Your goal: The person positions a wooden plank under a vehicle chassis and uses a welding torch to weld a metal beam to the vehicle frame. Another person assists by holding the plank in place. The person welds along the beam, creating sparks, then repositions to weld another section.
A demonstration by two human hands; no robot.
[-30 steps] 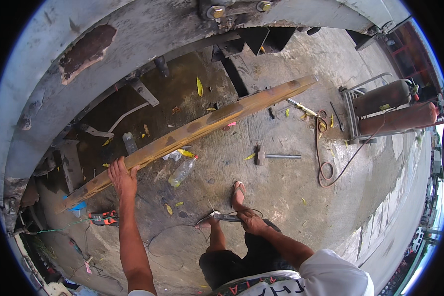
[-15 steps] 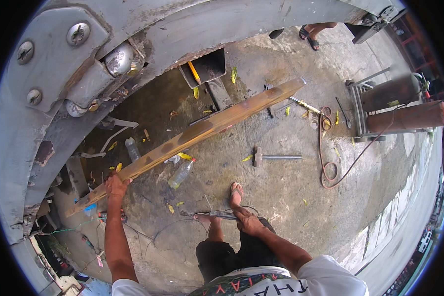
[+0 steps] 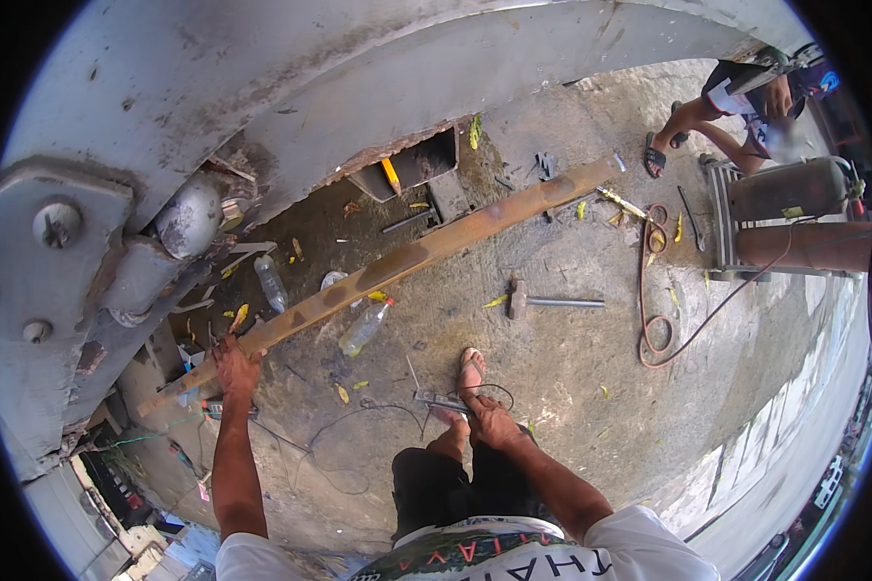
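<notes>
A long brown beam [image 3: 426,250] with dark stains slants across the view, from low left to far right. I cannot tell for sure whether it is wood or rusty metal. Close to its near left end, my left hand [image 3: 236,366] is closed around it. Down by my feet, my right hand [image 3: 494,423] grips a welding electrode holder [image 3: 443,399]. From the holder's front end a thin rod [image 3: 413,372] sticks up, and a dark cable loops around it. My fingers partly hide the handle.
Overhead on the left hangs a large grey metal structure [image 3: 378,107] with bolts. A sledgehammer [image 3: 552,301], plastic bottles [image 3: 366,327], a hose [image 3: 644,290] and a cable [image 3: 310,447] lie on the concrete. Gas cylinders [image 3: 794,189] stand on a cart at right, near another person [image 3: 693,131].
My view has shifted, showing more of the other person at the upper right. The electrode holder has tipped and drawn nearer my feet. My left hand keeps its hold on the beam.
</notes>
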